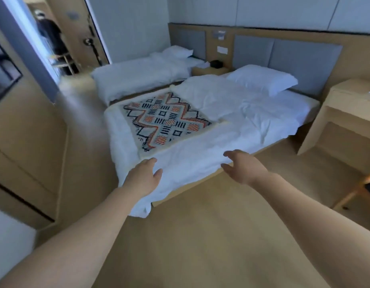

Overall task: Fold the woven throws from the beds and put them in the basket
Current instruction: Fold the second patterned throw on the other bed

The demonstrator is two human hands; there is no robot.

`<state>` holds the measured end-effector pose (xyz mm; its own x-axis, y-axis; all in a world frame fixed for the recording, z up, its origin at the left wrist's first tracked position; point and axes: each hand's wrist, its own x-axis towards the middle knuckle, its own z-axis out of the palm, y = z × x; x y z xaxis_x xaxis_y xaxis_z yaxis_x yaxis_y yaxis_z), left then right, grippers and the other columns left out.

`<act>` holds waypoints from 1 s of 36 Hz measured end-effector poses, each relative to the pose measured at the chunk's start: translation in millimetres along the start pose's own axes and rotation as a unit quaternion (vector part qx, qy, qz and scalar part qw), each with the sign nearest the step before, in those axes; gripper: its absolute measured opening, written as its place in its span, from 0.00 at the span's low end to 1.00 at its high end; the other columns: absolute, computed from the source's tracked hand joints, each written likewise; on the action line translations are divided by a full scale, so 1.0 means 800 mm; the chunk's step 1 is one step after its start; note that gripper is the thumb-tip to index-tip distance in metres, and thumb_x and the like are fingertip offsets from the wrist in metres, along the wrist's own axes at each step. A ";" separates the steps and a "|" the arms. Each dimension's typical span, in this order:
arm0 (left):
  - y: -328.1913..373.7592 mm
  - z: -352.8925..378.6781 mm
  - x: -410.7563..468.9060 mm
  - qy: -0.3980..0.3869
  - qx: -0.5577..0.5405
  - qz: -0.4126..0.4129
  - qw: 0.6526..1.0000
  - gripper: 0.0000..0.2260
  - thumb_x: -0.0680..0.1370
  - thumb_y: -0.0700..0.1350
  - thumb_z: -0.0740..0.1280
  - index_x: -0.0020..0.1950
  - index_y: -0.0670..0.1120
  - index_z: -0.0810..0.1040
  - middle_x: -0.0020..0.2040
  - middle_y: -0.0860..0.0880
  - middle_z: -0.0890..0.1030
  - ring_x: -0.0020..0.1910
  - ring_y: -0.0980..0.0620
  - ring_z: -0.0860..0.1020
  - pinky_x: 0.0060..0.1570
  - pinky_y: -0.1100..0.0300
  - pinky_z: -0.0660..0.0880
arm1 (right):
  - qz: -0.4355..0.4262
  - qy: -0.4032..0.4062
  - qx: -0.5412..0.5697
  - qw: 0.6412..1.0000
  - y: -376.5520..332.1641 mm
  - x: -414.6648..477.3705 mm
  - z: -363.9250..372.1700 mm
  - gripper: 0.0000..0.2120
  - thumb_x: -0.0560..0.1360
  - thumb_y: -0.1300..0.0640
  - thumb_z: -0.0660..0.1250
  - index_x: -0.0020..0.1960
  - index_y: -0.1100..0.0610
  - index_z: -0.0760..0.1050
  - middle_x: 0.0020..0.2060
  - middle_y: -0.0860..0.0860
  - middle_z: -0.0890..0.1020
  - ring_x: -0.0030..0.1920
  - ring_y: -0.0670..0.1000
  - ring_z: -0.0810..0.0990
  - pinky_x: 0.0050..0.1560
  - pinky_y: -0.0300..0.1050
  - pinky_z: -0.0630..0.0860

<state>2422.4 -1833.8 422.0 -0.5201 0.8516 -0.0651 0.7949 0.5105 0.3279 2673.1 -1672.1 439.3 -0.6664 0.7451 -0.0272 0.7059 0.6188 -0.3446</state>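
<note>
On the near bed [263, 121], the woven throw [164, 119] is lying flat across the foot end, on its left half, right on top of the white duvet [200, 161]. It's cream with black, orange and grey zigzags and diamonds, and it sits at a bit of an angle to the bed's edges.

Left hand [143, 177] is reaching out just short of the throw's nearest corner. Its fingers are relaxed and held loosely together with the thumb out to the side, gripping nothing. Can't tell if it's actually touching the duvet. Right hand [242, 169] is over the foot edge of the same bed, well to the right of the throw. Its fingers are slightly curved, the thumb is spread apart, and it's empty too. Both are kinda blurry.

Further out, a white pillow [261, 79] sits at the head of this bed against the grey padded headboard [304, 57]. A second bed [138, 77] with its own pillow [177, 51] is beyond, with a small nightstand [209, 70] between the two. A wooden desk [350, 96] stands on the right with part of a chair [365, 188] near it.
</note>
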 end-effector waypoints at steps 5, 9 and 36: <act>-0.101 -0.025 -0.022 0.019 -0.021 -0.046 0.999 0.23 0.81 0.54 0.56 0.73 0.45 0.63 0.70 0.45 0.69 0.65 0.45 0.70 0.63 0.49 0.69 | -0.064 -0.020 -0.025 0.997 -0.096 0.044 0.033 0.24 0.80 0.49 0.60 0.73 0.57 0.66 0.67 0.56 0.73 0.65 0.56 0.73 0.62 0.50 0.71; -0.176 -0.043 -0.017 0.029 -0.029 -0.059 0.997 0.21 0.81 0.53 0.57 0.71 0.46 0.65 0.66 0.45 0.72 0.58 0.45 0.75 0.56 0.48 0.73 | -0.084 -0.024 -0.037 0.995 -0.174 0.089 0.066 0.23 0.80 0.49 0.60 0.72 0.57 0.67 0.66 0.56 0.74 0.65 0.56 0.73 0.61 0.50 0.72; -0.380 -0.133 0.280 0.010 0.040 0.133 0.990 0.21 0.81 0.50 0.57 0.72 0.42 0.64 0.70 0.45 0.69 0.68 0.45 0.68 0.66 0.51 0.66 | 0.052 -0.010 -0.051 0.997 -0.359 0.349 0.160 0.21 0.80 0.48 0.61 0.70 0.55 0.70 0.66 0.53 0.74 0.65 0.55 0.72 0.64 0.49 0.71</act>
<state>2031.3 -1811.1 407.9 -0.2947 0.9550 0.0322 0.9260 0.2772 0.2562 2253.9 -1673.8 410.3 -0.5920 0.8023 -0.0762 0.7915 0.5611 -0.2423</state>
